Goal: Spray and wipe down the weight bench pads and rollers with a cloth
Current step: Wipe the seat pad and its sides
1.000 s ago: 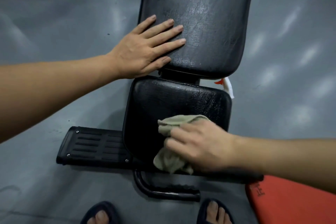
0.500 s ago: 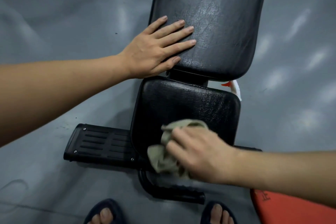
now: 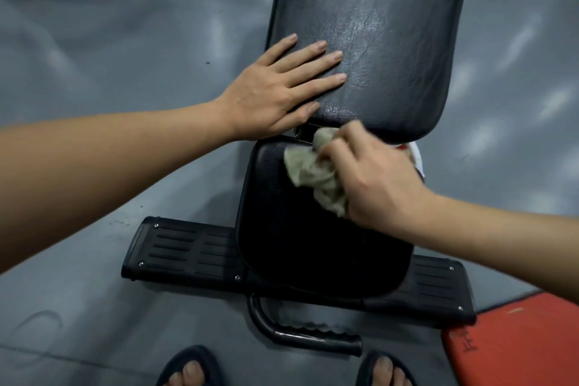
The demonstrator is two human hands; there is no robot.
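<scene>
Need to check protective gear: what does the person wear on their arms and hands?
The left hand and right hand are ungloved, with no rings, watch or wristband seen; left forearm and right forearm are bare, no sleeves showing. Right hand is blurred, so small items could be missed.

Right hand (image 3: 372, 178) grips cloth (image 3: 316, 178) on seat pad (image 3: 282, 238) — left hand (image 3: 269, 94) flat on backrest (image 3: 376, 25).

Your left hand (image 3: 275, 94) is blocking part of the back pad (image 3: 391, 41); the seat pad (image 3: 313, 247) is lying open up front.
</scene>
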